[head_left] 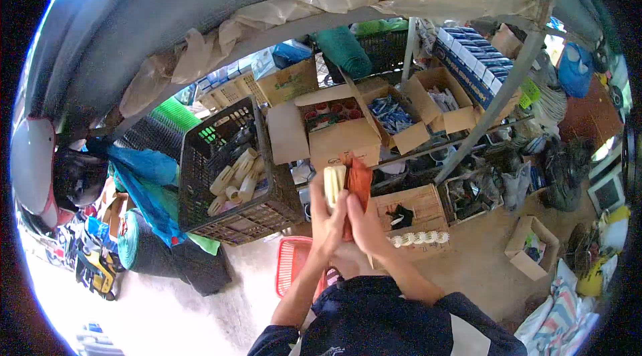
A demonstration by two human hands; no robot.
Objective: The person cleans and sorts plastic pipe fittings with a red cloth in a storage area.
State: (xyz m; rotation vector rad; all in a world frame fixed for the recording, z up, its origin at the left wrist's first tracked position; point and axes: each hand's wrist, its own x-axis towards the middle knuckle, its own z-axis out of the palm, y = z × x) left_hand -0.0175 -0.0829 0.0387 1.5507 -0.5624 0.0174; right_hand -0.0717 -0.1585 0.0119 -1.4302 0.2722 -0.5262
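Note:
Both hands are raised close together in the middle of the head view. My left hand (326,222) is closed around a cream ribbed plastic piece (334,185), which stands upright between thumb and fingers. My right hand (366,225) is beside it, closed on a red-orange cloth (359,182) that lies against the cream piece. Part of the cloth is hidden behind the hands. Below and right of my hands, a row of cream ridged pieces (420,239) lies along a cardboard box (409,202), near a small black item (401,216).
To the left stands a black crate (231,219) with cream plastic parts (244,172). A red basket (292,252) sits on the floor. Open cartons (344,145) line the shelf ahead. A slanted metal pole (491,112) crosses at right, and a small carton (531,259) is on the floor.

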